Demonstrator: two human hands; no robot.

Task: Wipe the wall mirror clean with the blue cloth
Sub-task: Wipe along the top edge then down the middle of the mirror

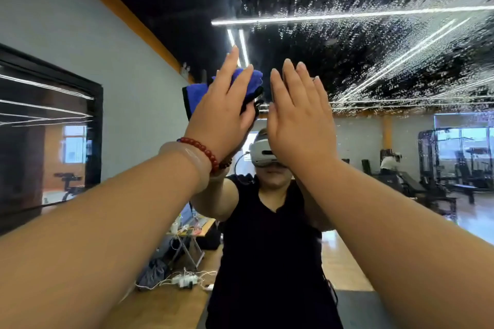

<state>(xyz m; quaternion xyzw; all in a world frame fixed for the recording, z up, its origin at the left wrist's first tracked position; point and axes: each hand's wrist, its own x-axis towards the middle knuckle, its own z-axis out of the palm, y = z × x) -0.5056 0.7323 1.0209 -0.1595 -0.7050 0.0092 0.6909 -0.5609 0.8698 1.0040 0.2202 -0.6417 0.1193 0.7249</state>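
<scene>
The wall mirror [374, 61] fills almost the whole view, and its upper right part is covered with fine water droplets. My left hand [222, 109] presses the blue cloth [199, 95] flat against the glass near the centre, fingers straight and pointing up. Just to its right, my right hand [296, 115] lies flat on the mirror with straight fingers and holds nothing. A red bead bracelet sits on my left wrist. Most of the cloth is hidden under my left palm.
The mirror reflects a person in a black top, a gym with weight machines [454, 165] at the right, and a folding table [192, 230] with cables and a power strip [184, 280] on the wooden floor. A black-framed panel [48, 128] hangs on the grey wall at the left.
</scene>
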